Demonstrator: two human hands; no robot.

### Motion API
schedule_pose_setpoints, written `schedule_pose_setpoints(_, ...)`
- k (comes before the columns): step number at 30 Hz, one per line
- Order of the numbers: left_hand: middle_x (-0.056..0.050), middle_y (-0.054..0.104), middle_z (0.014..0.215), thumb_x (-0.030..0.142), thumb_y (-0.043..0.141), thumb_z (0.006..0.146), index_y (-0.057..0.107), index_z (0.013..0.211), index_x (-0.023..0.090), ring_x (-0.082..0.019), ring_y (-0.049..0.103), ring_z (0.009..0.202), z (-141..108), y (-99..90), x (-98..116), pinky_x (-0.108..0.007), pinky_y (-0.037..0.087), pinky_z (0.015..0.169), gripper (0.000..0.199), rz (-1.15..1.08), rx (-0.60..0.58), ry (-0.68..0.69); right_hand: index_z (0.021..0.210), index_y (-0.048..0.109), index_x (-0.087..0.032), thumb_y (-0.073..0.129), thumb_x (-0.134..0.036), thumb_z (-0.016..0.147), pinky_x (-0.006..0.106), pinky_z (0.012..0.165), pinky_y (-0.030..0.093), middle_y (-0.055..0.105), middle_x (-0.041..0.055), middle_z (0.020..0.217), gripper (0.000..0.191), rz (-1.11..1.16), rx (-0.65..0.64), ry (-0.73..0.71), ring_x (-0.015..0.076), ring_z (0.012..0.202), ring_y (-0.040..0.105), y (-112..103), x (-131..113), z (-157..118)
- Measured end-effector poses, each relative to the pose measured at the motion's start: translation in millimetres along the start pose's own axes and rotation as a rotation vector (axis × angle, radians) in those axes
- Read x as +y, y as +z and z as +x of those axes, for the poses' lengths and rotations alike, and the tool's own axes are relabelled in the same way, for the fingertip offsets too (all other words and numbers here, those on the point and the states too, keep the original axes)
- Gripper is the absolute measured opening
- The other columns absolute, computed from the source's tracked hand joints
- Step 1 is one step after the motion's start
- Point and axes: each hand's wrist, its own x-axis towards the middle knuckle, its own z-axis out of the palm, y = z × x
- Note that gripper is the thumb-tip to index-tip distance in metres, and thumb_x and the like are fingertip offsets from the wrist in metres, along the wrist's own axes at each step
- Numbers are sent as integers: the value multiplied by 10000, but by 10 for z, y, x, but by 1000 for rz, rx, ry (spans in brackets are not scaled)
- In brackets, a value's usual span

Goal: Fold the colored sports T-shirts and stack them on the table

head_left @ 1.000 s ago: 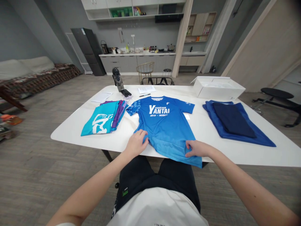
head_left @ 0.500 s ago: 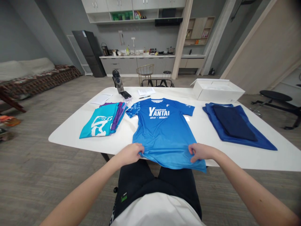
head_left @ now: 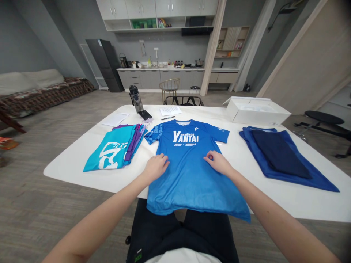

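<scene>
A blue short-sleeved T-shirt (head_left: 189,182) lies face up in front of me, with white "Marathon Yantai" lettering on its chest. Its hem hangs over the table's near edge, above my lap. My left hand (head_left: 157,166) is over the shirt's left side below the sleeve, fingers loosely bent and holding no raised cloth. Over the right part of the shirt body is my right hand (head_left: 218,162), its fingers curled and thumb near the forefinger, with no fabric visibly lifted. The undersides of both hands are hidden.
On the white table (head_left: 74,160), folded turquoise and purple shirts (head_left: 112,148) lie left; folded dark blue garments (head_left: 282,153) lie right. Farther back are a bottle (head_left: 136,98), a phone (head_left: 145,115), a pen (head_left: 168,118), papers (head_left: 170,111) and a white box (head_left: 255,113).
Both hands have left the shirt's hem and moved up to the middle of its body. The hem now lies flatter and hangs lower over the edge. My view has shifted slightly.
</scene>
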Motion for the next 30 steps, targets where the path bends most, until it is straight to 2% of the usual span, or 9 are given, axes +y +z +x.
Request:
schedule_pose_setpoints(3,-108,620,1144,251,406,999,622,1167,197,-232,623,1054,497,56,-232,-355,510,893,278,-17,56,-62,976,661,-174,523,-443,978,332,858,460,645,92,971,302,-36,98,45,225,926,610,15,141,402)
schedule_pose_setpoints(7,-137,545,1370,229,413,984,583,1312,178,-253,567,1223,1293,155,-603,-366,489,1012,374,-62,22,-158,1123,684,-193,526,-426,978,436,984,463,630,133,1189,317,-118,229,224,294,1138,576,-53,372,1060)
schedule_pose_setpoints(12,-197,553,1383,338,325,1023,531,1398,147,-323,566,1262,2017,364,-1000,-466,478,1036,469,-27,-48,-332,1389,591,-217,427,-509,1004,606,1043,426,523,161,1457,510,-149,195,454,374,1310,486,-115,724,1714)
schedule_pose_setpoints(15,-208,539,1434,408,297,1031,524,1423,139,-346,510,1346,2250,530,-1176,-503,423,1105,526,0,-64,-377,1528,465,-228,273,-605,1020,704,1133,260,377,148,1598,661,-167,110,525,395,1452,336,-76,915,1912)
schedule_pose_setpoints(17,-188,447,1549,435,275,1033,462,1493,149,-353,404,1445,2356,641,-1240,-528,344,1176,573,13,-33,-367,1591,364,-273,190,-691,997,751,1151,123,240,106,1670,747,-198,56,539,404,1524,181,-38,1013,1977)
schedule_pose_setpoints(19,-152,347,1629,458,237,1034,390,1552,170,-353,307,1508,2445,730,-1250,-556,265,1221,612,8,-21,-361,1622,278,-321,149,-769,957,774,1142,47,146,68,1697,812,-225,20,541,406,1545,94,-21,1099,2014)
schedule_pose_setpoints(26,-118,221,1685,566,176,1022,292,1603,187,-300,175,1568,2743,845,-1106,-548,148,1267,704,-52,-65,-354,1635,237,-306,146,-816,927,724,1175,42,134,84,1698,878,-301,7,526,382,1547,116,-137,1526,2151)
schedule_pose_setpoints(28,-119,250,1676,571,195,1023,316,1590,177,-298,196,1562,2815,847,-1108,-534,167,1266,702,-54,-53,-315,1627,268,-291,159,-794,943,721,1174,53,178,96,1689,855,-308,31,511,382,1538,142,-177,1649,2206)
schedule_pose_setpoints(30,-128,337,1639,514,248,1032,365,1559,165,-296,300,1518,2882,834,-1143,-499,249,1239,643,-40,0,-277,1599,335,-255,189,-745,972,723,1165,78,278,134,1652,809,-311,90,501,376,1510,217,-215,1729,2269)
